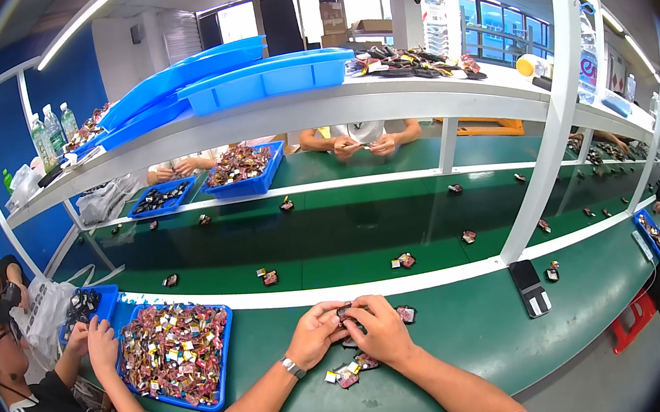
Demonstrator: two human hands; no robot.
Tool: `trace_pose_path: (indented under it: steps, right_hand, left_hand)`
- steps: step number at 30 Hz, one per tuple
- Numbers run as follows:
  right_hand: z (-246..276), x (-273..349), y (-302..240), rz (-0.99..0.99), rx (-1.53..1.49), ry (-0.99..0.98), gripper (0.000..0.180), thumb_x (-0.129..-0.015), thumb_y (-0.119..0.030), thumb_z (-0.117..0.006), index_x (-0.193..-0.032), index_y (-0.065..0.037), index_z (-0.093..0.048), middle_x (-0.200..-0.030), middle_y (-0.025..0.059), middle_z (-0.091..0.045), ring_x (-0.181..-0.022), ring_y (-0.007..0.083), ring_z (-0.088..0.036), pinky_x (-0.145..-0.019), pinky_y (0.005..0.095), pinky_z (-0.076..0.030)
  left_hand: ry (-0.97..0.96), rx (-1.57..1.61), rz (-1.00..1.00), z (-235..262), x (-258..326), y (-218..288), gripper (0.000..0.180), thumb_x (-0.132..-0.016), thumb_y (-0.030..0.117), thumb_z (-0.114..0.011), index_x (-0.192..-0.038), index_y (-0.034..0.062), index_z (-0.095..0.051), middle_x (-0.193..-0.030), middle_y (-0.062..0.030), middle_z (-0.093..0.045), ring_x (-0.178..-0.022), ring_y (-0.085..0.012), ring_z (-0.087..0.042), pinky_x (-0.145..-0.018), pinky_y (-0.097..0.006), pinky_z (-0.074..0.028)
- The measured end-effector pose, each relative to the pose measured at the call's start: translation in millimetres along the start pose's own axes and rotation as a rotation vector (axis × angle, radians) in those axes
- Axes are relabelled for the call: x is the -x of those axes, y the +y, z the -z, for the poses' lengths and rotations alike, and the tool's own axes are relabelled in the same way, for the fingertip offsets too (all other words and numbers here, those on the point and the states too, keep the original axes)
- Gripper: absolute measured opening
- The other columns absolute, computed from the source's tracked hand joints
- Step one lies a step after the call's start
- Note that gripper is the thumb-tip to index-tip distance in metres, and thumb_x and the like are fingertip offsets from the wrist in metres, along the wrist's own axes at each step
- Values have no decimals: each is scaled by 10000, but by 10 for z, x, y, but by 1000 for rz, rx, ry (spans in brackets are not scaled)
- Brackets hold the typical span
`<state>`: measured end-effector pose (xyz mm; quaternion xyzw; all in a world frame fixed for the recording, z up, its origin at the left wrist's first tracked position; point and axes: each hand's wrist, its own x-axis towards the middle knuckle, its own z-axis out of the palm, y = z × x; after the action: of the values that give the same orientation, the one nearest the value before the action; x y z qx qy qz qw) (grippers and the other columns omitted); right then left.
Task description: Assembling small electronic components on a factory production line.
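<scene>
Above the green bench (pixel 461 354), my left hand (pixel 315 336) and my right hand (pixel 383 332) meet, fingertips closed together. Pinched between them is a small dark electronic part (pixel 345 312), mostly covered by the fingers. Just below my hands lie several small electronic assemblies (pixel 347 376), with reddish boards, white and yellow bits and dark casings. Another assembly (pixel 407 314) rests right of my right hand's fingers. A metal watch (pixel 292 367) is on my left wrist.
Left of my arm stands a blue tray (pixel 229 356) heaped with assemblies, where a co-worker's hands (pixel 95 347) work. A black flat case (pixel 529 289) lies right. Beyond the white rail (pixel 275 299), assemblies sit on a green belt (pixel 350 240). A white shelf post (pixel 542 174) rises at right.
</scene>
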<state>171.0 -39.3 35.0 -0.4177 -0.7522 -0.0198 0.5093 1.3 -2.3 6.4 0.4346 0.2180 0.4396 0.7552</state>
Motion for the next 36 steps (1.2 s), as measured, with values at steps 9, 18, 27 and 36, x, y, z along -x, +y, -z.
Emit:
trace_pose_path:
  steps: [9, 18, 27, 36]
  right_hand:
    - [-38, 20, 15, 34, 94, -20, 140, -755, -35, -684, -889, -40, -644, -928, 67, -583, -880, 247, -601, -693, 344, -533]
    - [-60, 35, 18, 30, 109, -26, 156, -736, -25, -702, -885, -42, -661, -917, 69, -591, -845, 242, -602, -693, 348, -523]
    - [-83, 45, -7, -16, 122, -16, 119, -750, -38, -701, -865, -40, -670, -905, 70, -599, -837, 246, -602, -699, 358, -522]
    - [-83, 25, 66, -201, -146, -33, 162, -800, -57, -692, -956, -22, -669, -975, 93, -615, -838, 231, -635, -712, 317, -543]
  left_hand:
    - [22, -29, 19, -23, 7, 10, 270, -990, 40, -472, -1254, -13, -453, -1231, -146, -589, -1121, -214, -606, -964, -371, -534]
    - [45, -62, 29, 2, 5, -10, 260, -995, 48, -469, -1250, -2, -467, -1212, -132, -605, -1098, -192, -617, -930, -336, -547]
    - [60, -134, 27, -24, 11, -10, 247, -988, 65, -497, -1228, 7, -495, -1167, -107, -635, -1048, -170, -632, -900, -320, -550]
    - [165, -226, -46, -76, -1, -33, 217, -966, 50, -532, -1176, -3, -523, -1126, -115, -644, -1002, -162, -645, -808, -304, -579]
